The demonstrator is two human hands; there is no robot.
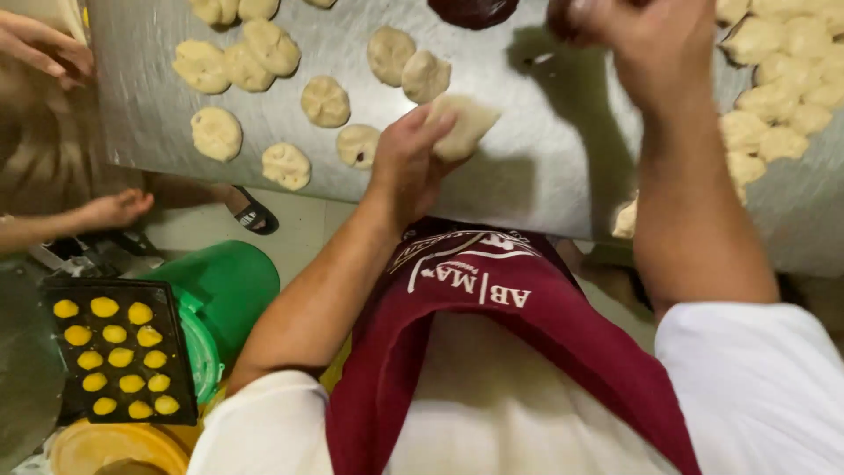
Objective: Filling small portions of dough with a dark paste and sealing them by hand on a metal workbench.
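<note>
On the steel table, near its front edge, the left hand is closed around a flattened dough piece, thumb and fingers clamped on it and holding it just above the surface. Right hand is up at the top of the view, fingers curled shut on something dark, likely a bit of filling from the dark mass just beside it; hard to tell exactly what. Hands well apart.

Progress, as a judgement: early to middle. One piece is in hand and looks not yet filled. Flattened rounds lie spread over the left part of the table, about a dozen, pressed with finger dents. A dense pile of dough lumps sits at the right, touching one another, looks unworked. On the black tray low at left, yellow pieces sit in rows, roughly three across, tray nearly full; cannot tell if they are from the same batch.

Surface: bare brushed metal, dull shine, hard shadows of the arms. Floor is pale tile below the edge. Green bucket beside the tray, yellow bowl under it. Another person at left: a hand at the table's corner, another hand lower down, a foot in a black sandal under the table. Wearer has a white shirt and maroon apron
</note>
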